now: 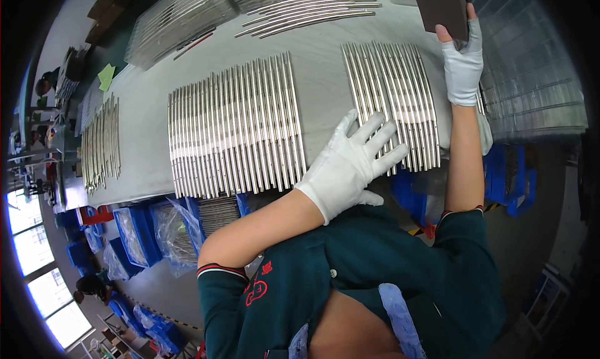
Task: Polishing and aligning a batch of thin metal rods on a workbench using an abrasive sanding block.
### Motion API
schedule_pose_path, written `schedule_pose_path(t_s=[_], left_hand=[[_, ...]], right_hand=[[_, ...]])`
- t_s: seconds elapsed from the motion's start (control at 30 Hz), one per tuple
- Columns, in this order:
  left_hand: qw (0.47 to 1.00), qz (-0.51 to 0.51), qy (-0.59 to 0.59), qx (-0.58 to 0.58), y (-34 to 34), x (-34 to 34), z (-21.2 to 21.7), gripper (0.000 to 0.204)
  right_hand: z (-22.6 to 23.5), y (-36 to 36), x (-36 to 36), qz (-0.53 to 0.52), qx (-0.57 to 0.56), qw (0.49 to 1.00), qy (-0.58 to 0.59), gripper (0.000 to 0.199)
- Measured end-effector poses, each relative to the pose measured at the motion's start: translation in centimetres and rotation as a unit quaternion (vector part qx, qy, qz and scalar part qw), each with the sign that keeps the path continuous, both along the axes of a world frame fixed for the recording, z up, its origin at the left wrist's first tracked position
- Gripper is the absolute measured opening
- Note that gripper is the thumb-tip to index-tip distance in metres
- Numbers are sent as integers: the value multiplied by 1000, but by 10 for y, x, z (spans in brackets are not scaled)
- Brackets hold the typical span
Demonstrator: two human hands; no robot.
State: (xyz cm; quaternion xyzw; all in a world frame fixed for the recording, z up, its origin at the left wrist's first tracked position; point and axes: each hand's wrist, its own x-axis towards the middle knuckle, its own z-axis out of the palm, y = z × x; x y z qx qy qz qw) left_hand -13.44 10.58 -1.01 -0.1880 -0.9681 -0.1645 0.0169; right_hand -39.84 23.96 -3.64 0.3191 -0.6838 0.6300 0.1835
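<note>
Rods: a row of thin polished metal rods lies side by side on the grey table, near its front edge, at the person's right front.
Handling: judged stiff, smooth and slippery; each one light, the row together weighty. They look apt to roll or slide apart, so a flat palm across many, or a grasp from both ends, would suit better than a pinch in the middle.
Left hand: white-gloved, fingers spread wide, laid flat on the near ends of the rods; it grips nothing.
Left arm: bare forearm comes up from the lower edge, elbow bent, crossing toward the right.
Right hand: white-gloved, stretched out past the far end of the row, fingers closed on the lower edge of a dark flat board.
Right arm: nearly straight, reaching away from the body along the right side of the rods.
Second row: a wider row of like rods lies to the left, apart from the first.
Further rods: a small row at the far left, and curved ones at the far edge.
Below the table: blue bins lined with clear bags.
Clothing: dark green top with short sleeves.
</note>
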Motion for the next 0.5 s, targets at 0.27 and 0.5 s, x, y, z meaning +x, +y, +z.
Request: schedule_pose_path(t_s=[0.27, 0.5], left_hand=[[994, 67, -28, -83, -18, 23, 32, 86], [999, 21, -19, -39, 0, 1, 10, 90]], right_hand=[[-4, 3, -3, 3, -3, 1000, 19, 70], [49, -25, 18, 161, 61, 961, -215, 80]])
